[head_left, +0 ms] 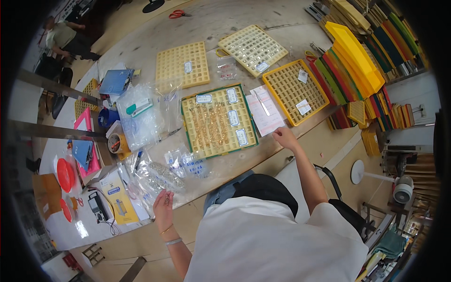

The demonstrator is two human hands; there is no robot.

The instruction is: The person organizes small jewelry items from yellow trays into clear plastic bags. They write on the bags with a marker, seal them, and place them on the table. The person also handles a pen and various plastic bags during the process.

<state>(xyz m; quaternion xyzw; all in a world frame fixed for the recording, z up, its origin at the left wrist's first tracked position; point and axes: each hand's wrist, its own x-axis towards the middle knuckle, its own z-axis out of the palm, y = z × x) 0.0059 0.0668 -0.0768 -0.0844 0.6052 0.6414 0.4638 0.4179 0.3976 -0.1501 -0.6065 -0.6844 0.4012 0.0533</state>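
My left hand (163, 211) is at the near edge of the table, its fingers closed around a few small metallic pieces. Just beyond it lies a clear plastic bag (162, 176) full of small silvery parts. My right hand (285, 137) is over the table edge, fingers pinched together; whether anything is between them is too small to see. Close to it are a pink printed sheet (268, 117) and metal tweezers (261, 102) lying on the sheet. Between my hands sits a green-edged compartment tray (244, 123) with gold-coloured chain-like pieces across it and several white labels.
Farther back are a cream grid tray (199, 70), another holding small parts (230, 44), and a yellow grid tray (287, 97). Red-handled scissors (177, 14) lie at the far edge. Stacked coloured trays (350, 66) rise at right; a stapler (139, 107) rests on plastic bags at left.
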